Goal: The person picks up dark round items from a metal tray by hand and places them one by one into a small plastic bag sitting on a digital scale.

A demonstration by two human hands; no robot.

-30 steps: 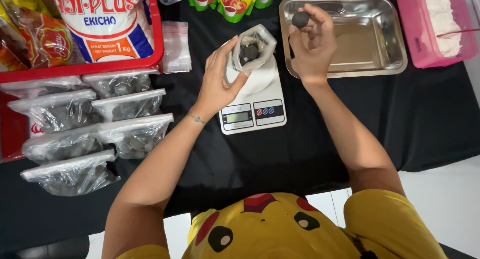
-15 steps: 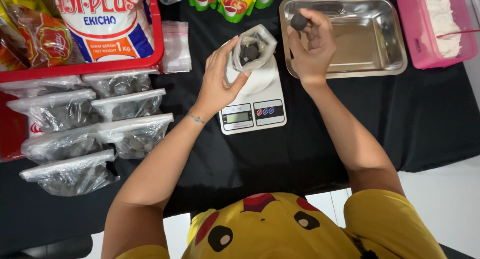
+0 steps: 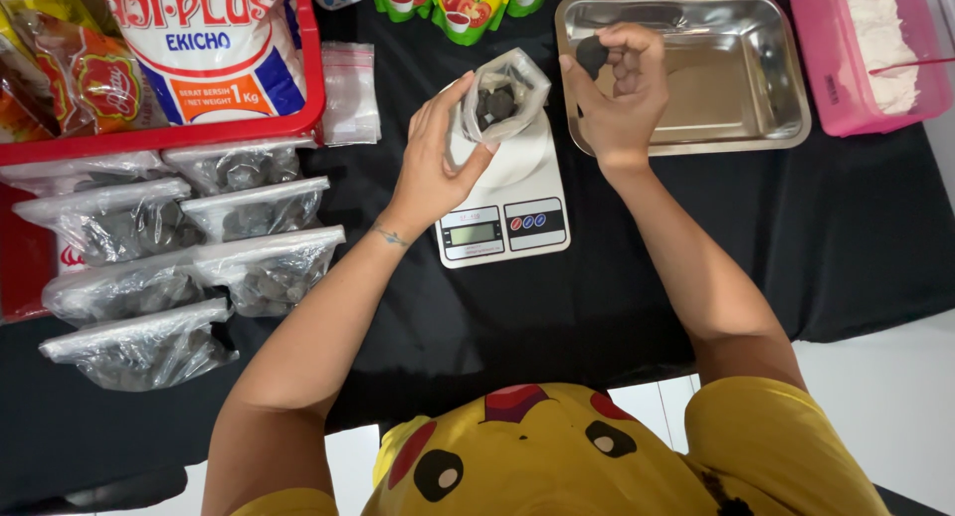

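Six sealed bags lie filled; left hand steadies the open bag on the scale, right hand pinches a dark lump.

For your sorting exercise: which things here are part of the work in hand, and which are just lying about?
In use: left hand, open bag, white scale, right hand, dark lump, steel tray.

Lying about: filled bags, red basket, pink tub, empty bags.

clear plastic bag of dark grey lumps | white digital scale | silver steel tray | pink tub, white powder | red basket | black tablecloth | yellow cartoon-face shirt
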